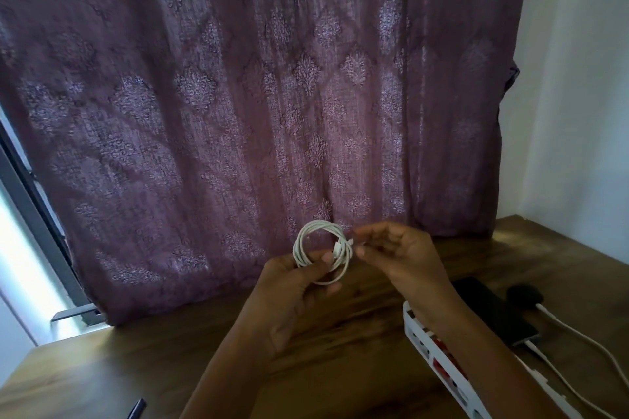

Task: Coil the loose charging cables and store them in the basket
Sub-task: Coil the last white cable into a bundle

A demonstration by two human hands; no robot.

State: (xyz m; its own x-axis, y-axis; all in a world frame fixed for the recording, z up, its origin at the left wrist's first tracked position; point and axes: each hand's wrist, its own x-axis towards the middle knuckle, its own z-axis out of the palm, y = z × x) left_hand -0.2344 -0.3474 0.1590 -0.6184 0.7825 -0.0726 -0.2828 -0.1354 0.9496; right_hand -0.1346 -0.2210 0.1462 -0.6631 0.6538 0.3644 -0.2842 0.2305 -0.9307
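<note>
A white charging cable (pixel 308 237) is wound into a small round coil, held up above the wooden table (pixel 102 367). My left hand (pixel 292 289) grips the bottom of the coil between thumb and fingers. My right hand (pixel 398 252) pinches the cable's end at the coil's right side, where a white plug shows. A white basket (pixel 425 343) with slotted walls stands at the lower right, partly hidden by my right forearm; something red lies inside it.
A purple patterned curtain (pixel 255 95) hangs behind the table. A dark phone (pixel 490 309), a black adapter (pixel 524 296) and loose white cables (pixel 585 340) lie at the right. A dark object (pixel 138 408) pokes in at the bottom left edge.
</note>
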